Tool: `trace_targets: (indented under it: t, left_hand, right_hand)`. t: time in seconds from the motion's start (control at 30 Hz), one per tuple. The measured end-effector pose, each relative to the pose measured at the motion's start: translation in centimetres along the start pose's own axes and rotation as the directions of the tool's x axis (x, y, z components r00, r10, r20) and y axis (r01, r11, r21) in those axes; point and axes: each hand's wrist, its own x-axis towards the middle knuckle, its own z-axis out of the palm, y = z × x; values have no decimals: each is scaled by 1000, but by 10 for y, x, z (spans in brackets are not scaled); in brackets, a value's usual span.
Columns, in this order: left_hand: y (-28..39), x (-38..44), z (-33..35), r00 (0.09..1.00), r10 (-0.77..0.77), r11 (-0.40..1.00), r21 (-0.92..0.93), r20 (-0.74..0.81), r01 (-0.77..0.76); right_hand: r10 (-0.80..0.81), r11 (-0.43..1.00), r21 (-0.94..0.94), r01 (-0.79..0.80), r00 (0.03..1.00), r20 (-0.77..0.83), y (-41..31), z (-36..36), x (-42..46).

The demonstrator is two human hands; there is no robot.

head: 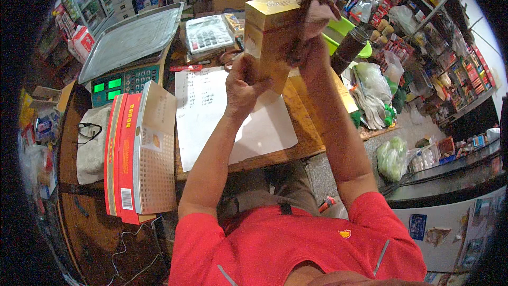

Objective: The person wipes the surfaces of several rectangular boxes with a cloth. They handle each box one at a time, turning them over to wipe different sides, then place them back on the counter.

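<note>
A tall gold cardboard box [274, 35] is held upright above the desk. My left hand [247, 85] grips its lower left side, with the thumb across the front. At the box's right side, my right hand [307, 49] holds a brown and pink cloth [317, 18], which touches the box; the fingers are partly hidden. Beneath both arms, a large white paper sheet [210, 127] with rows of writing lies on the wooden desk [305, 127]. Left of the sheet stand a red box [125, 147] and a beige patterned box [156, 167], side by side.
A scale with a metal tray [135, 43] and lit green displays sits at the left, near a grey cloth bag [93, 147]. A calculator [210, 33] lies behind the sheet. On the right are a dark jar [351, 45], a green basin [337, 28], white gloves [369, 107] and crowded shelves.
</note>
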Motion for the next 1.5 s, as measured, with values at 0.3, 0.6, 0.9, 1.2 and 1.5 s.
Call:
trace_targets:
  t: [0.3,0.6,0.9,1.2,1.5]
  left_hand:
    - [-6,15,-9,994,72,997,6,-86,-72]
    - [2,10,-8,994,64,998,-16,-94,-66]
    - [1,3,5,973,226,949,232,-38,-212]
    - [5,-5,7,969,231,833,532,-88,-150]
    - [12,13,5,696,717,470,705,45,-530]
  right_hand:
    - [136,977,-162,-141,990,-38,74,-53,-23]
    - [-232,960,-163,228,973,-5,-33,51,4]
    - [-358,-190,-682,707,597,718,-50,89,-5]
    - [-428,-339,-614,713,464,775,-47,89,-30]
    - [-198,-606,-468,643,448,872,3,49,-71]
